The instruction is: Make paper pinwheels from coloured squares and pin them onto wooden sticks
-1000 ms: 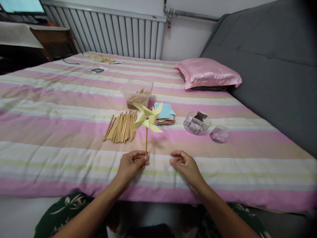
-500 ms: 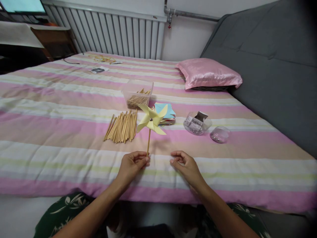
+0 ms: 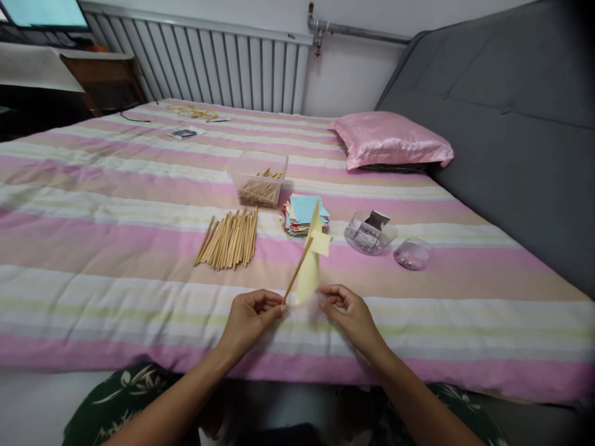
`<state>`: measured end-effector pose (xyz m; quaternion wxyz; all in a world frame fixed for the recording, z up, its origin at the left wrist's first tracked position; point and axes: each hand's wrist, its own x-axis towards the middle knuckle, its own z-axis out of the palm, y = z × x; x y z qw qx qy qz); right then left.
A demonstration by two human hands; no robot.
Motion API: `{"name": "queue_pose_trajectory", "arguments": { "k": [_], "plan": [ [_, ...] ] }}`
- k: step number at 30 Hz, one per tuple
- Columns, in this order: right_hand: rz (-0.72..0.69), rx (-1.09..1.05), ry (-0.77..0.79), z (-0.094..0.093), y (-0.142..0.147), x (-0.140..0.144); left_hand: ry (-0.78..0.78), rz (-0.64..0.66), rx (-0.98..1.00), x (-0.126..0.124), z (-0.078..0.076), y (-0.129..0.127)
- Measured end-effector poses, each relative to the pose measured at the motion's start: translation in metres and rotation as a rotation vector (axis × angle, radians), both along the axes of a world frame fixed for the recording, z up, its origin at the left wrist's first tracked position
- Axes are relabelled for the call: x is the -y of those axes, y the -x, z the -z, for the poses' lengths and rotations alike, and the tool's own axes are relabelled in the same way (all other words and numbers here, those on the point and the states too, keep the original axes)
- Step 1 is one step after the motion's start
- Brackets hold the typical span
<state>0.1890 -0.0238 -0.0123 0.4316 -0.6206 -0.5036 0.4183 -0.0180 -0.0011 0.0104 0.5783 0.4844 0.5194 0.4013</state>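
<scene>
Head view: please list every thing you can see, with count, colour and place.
pinwheel: one, yellow, on a stick in the left hand
sticks: one loose pile, tan, on the bed
box: one, clear, holds more sticks
paper: one stack, mixed colours
bowls: two, clear, right of the paper
pillow: one, pink
bed: one, striped
left hand: pinches the stick
right hand: by the pinwheel's lower blade
</scene>
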Motion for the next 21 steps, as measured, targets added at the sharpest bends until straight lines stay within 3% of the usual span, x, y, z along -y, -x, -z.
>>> {"name": "queue_pose_trajectory", "arguments": {
  "k": [9,21],
  "plan": [
    [0.018,-0.046,-0.068,0.005,0.002,-0.003,-0.009,0.139,0.011,0.013,-0.017,-0.005],
    [0.043,-0.032,-0.105,0.003,0.005,-0.004,-0.077,0.209,-0.047,0.017,-0.008,0.0]
  ]
}}
